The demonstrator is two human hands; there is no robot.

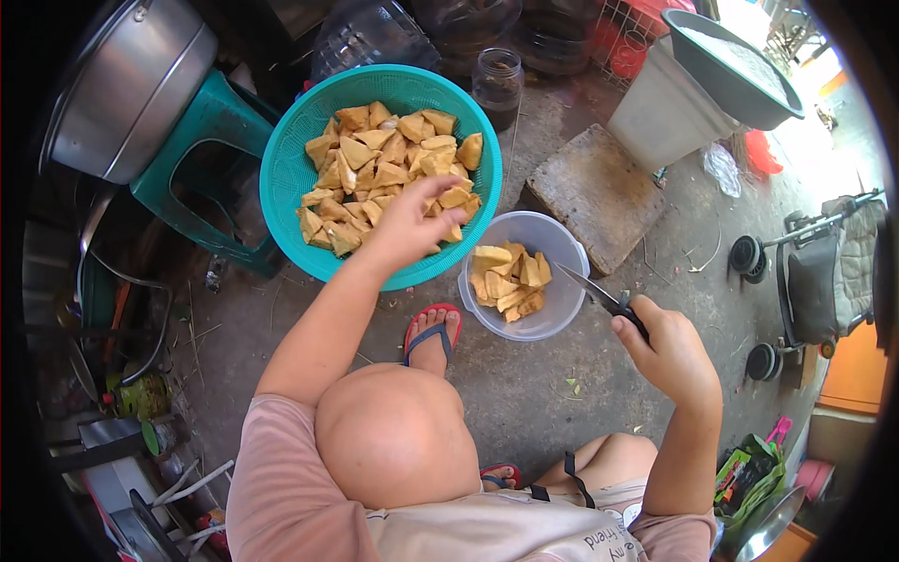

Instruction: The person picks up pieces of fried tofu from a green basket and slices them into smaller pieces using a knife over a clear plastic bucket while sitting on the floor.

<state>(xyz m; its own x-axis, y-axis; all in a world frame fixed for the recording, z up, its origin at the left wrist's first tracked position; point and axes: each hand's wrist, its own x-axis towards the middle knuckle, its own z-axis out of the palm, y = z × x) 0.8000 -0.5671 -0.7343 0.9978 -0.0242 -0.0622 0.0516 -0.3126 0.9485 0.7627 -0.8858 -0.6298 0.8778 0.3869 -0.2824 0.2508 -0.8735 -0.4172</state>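
A teal woven-look plastic basket (281, 201) holds many golden-brown wedges of fried tofu (384, 173). My left hand (412, 225) is over the basket's right side, thumb and fingers apart above the tofu, with nothing seen in its grasp. My right hand (670, 347) grips the black handle of a knife (592, 288). The knife's blade points up and left, its tip at the rim of a translucent plastic bowl (559, 239). Several more tofu pieces (512, 279) lie in that bowl, just right of the basket.
A wooden board (599, 197) lies beyond the bowl, near a pale bin with a grey basin (735, 70) on top. A teal stool (201, 140) bears a large metal pot (136, 89) at left. A glass jar (497, 86) stands behind the basket; a folded stroller (824, 272) is at right.
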